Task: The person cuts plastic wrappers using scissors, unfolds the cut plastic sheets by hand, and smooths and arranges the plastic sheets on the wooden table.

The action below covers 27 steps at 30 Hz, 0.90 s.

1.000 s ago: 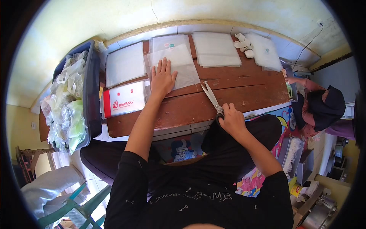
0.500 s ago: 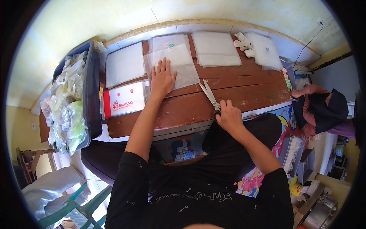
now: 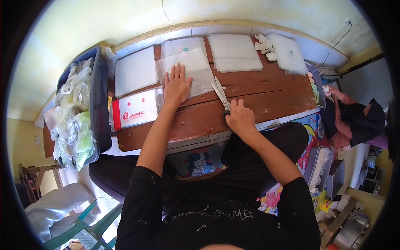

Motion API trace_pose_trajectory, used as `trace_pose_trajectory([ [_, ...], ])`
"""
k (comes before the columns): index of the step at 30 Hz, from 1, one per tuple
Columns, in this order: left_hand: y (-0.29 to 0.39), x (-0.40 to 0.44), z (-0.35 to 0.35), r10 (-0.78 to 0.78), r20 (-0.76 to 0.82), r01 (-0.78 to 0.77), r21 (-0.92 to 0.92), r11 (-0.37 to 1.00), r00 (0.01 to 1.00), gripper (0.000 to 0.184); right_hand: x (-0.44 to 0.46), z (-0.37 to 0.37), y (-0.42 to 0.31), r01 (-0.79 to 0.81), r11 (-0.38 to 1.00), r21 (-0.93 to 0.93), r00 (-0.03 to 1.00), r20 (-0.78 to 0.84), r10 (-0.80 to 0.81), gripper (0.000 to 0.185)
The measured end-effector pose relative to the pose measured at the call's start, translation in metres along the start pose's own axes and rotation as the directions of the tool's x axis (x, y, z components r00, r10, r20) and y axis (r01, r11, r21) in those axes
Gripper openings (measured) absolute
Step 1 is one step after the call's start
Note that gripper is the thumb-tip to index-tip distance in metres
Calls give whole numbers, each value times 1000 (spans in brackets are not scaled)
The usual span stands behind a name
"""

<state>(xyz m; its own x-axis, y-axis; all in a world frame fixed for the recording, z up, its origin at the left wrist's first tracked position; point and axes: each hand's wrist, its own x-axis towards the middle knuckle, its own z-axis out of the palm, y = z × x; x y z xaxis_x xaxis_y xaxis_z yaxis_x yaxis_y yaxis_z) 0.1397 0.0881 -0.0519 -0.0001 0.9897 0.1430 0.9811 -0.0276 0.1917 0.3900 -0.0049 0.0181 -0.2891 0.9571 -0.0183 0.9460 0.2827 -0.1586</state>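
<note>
My left hand lies flat, fingers stretched out, on a stack of clear plastic bags with small printed marks near its top. In my right hand is a pair of scissors, my fingers wrapped round the dark handles. The blades point up and left, slightly parted, with their tips near the lower right corner of the bag stack. Just left of my left hand lies a red and white pack labelled BAWANG.
More bag stacks lie at the back left, back right and far right of the wooden table. White strips sit between two stacks. A dark tub of plastic bags stands left. Another person sits at right.
My right hand has moved left with the scissors, bringing the blades closer to the bag stack. My left hand stays in place. The other person's hands have shifted and hold something whitish.
</note>
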Motion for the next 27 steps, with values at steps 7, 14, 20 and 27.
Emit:
trace_pose_trajectory([
  [7, -1, 0, 2, 2, -7, -2, 2, 1000, 1000, 65, 9, 1, -2, -59, 998, 37, 998, -2, 59, 34],
  [14, 1, 0, -1, -6, 11, 6, 12, 1000, 1000, 66, 5, -1, -3, -65, 998, 0, 998, 18, 65, 33],
  [20, 1, -1, -2, -7, 19, 6, 10, 1000, 1000, 69, 3, 1, -2, -80, 997, 19, 997, 19, 80, 35],
  [27, 3, -1, -4, -4, 20, 4, 22, 1000, 1000, 70, 2, 2, 8, -43, 998, -34, 999, -2, 43, 32],
])
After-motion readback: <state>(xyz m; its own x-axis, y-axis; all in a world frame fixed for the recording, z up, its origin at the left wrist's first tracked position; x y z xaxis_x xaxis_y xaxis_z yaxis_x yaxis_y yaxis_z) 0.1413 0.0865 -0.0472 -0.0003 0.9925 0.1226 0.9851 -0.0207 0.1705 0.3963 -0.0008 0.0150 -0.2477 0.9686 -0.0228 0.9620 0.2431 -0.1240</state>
